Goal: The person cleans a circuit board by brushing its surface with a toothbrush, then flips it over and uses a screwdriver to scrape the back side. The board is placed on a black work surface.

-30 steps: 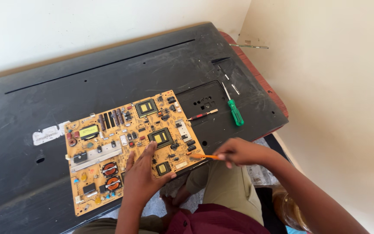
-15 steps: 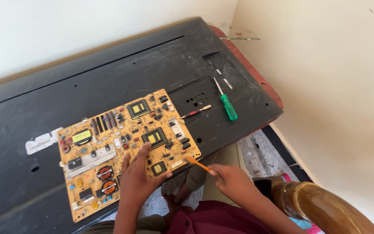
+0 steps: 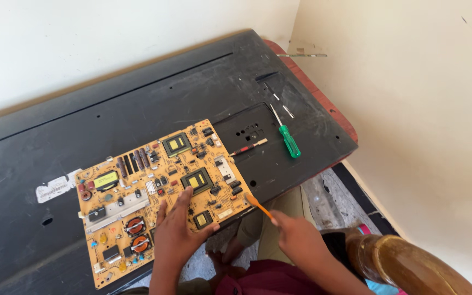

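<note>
Lower now, right hand pinches orange tool; left hand spread on circuit board, green screwdriver beyond.

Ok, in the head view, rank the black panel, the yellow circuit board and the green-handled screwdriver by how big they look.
1. Black panel, by far largest.
2. Yellow circuit board.
3. Green-handled screwdriver, smallest; it lies farther off, yet plainly smaller.

Matt, scuffed black plastic panel; tan circuit board with glossy components; screwdriver handle seemingly translucent green plastic.
</note>
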